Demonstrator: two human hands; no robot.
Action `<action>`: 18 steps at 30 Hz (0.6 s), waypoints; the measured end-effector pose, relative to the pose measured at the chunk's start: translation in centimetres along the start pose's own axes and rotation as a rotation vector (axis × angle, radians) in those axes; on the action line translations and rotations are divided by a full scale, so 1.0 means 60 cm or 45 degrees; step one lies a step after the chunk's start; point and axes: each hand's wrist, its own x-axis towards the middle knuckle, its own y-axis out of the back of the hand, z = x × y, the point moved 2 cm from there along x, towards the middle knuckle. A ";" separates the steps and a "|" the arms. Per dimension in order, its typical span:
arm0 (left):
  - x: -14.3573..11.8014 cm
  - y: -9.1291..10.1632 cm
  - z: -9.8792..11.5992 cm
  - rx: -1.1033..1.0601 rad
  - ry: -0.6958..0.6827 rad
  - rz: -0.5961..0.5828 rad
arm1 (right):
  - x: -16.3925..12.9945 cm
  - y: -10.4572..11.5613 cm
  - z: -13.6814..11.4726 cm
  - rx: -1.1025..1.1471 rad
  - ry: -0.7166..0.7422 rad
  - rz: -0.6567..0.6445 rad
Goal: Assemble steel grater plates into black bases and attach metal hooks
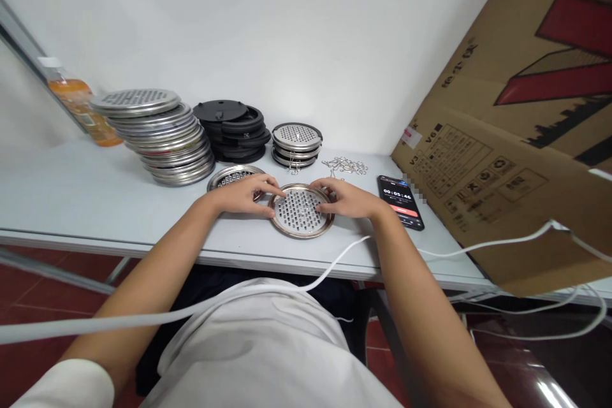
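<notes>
Both hands flat, L (246,193) & R (345,198) fingers spread, pressing perforated disc (299,211).

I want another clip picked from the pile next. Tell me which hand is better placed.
Probably the right hand: it rests on the disc's right edge, nearest the clips. The left hand lies farther away.

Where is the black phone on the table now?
In the head view, the phone lies flat on the table, right of the right hand, beside the cardboard box.
</notes>
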 end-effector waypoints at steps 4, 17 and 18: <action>0.000 0.002 0.003 -0.011 0.005 -0.005 | 0.000 0.002 0.001 -0.006 0.061 -0.025; 0.000 -0.001 0.000 0.000 -0.025 0.010 | 0.001 0.003 0.003 0.030 0.061 -0.014; 0.000 0.000 0.001 -0.005 -0.020 0.026 | 0.001 0.003 0.003 0.042 0.064 -0.013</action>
